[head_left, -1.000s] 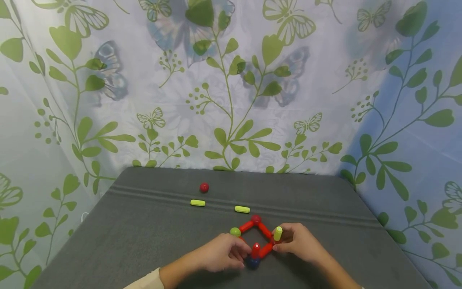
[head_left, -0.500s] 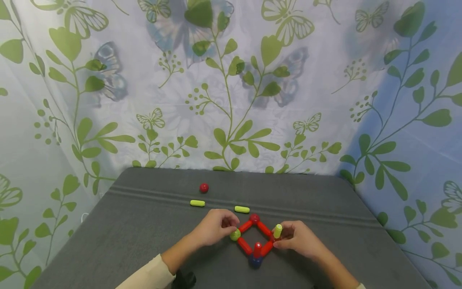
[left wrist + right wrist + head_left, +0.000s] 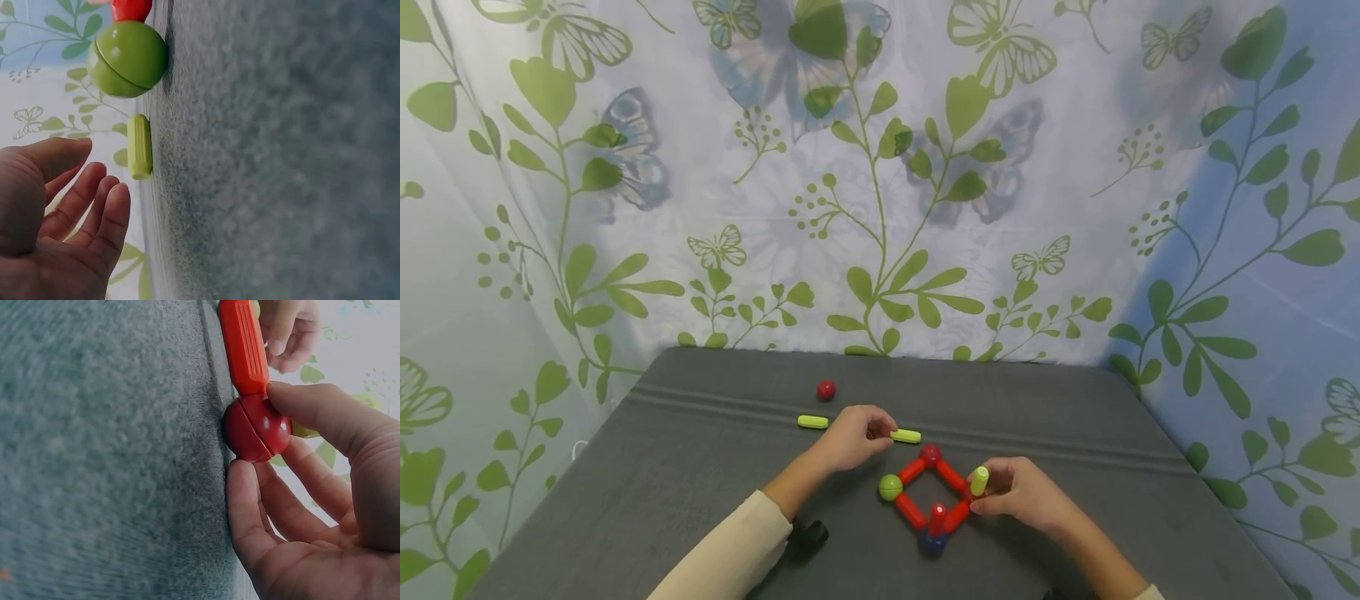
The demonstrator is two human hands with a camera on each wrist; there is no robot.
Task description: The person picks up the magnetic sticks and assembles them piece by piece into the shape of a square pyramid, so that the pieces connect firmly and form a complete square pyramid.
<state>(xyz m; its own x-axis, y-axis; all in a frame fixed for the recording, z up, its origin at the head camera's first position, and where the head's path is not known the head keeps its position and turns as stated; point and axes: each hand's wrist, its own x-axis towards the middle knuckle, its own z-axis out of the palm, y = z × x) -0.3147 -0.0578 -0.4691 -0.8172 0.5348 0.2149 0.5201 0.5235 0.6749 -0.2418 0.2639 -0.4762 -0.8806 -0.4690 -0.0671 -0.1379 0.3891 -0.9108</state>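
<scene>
A diamond of red rods [image 3: 910, 511] joined by balls lies on the table. Its corners are a green ball [image 3: 891, 487], a red ball [image 3: 931, 454] at the far side, a blue ball [image 3: 933, 543] at the near side and a red ball [image 3: 256, 428] at the right. One red rod stands up from the blue ball, a yellow-green rod [image 3: 978, 481] from the right corner. My right hand [image 3: 1018, 496] pinches that right ball between thumb and fingers. My left hand [image 3: 857, 435], fingers loosely bent, hovers beside a loose yellow-green rod [image 3: 906, 436], a gap showing between them.
Another yellow-green rod [image 3: 812, 422] lies left of the left hand, with a loose red ball [image 3: 826, 390] behind it. A patterned curtain [image 3: 880, 208] rises behind the grey table [image 3: 700, 467]. Under the left wrist shows a small black object [image 3: 808, 537].
My left hand has moved from the near red rod, past the green ball, forward to the loose yellow-green rod. The right hand stays at the right corner ball.
</scene>
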